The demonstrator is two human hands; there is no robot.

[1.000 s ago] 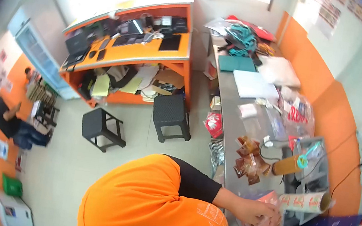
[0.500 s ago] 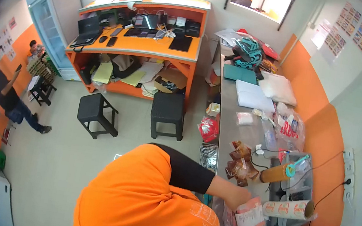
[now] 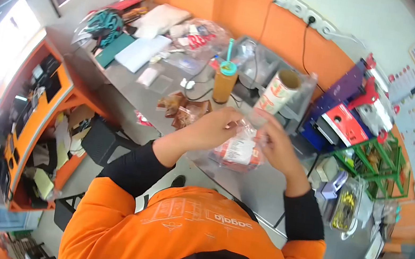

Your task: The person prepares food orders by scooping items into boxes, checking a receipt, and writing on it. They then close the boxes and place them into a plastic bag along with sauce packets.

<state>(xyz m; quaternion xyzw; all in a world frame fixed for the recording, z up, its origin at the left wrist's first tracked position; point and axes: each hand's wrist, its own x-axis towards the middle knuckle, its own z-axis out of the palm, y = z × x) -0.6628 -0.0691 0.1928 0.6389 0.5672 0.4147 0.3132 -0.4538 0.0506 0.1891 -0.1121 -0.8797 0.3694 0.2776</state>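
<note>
A clear plastic bag (image 3: pixel 238 154) with reddish contents and a white label lies on the metal table, its top raised between my two hands. My left hand (image 3: pixel 221 127) pinches the bag's upper edge on the left, fingers closed. On the other side, my right hand (image 3: pixel 274 142) has its fingers closed at the bag's top right corner. Behind the hands stand a printed roll (image 3: pixel 277 94) and an orange-brown bottle (image 3: pixel 224 85) with a teal lid and straw. Brown plastic packets (image 3: pixel 184 111) lie left of the bag.
A grey bin (image 3: pixel 298 97) stands against the wall. On the right are a red and black box (image 3: pixel 346 125), a green rack (image 3: pixel 374 165) and a tray of yellow items (image 3: pixel 346 208). White and teal folders lie back left. A black stool (image 3: pixel 104 141) stands left of the table.
The view has swung right and now faces the table. My hands have come to the top of the bag, one on each side; before, my left hand was on its labelled packet.
</note>
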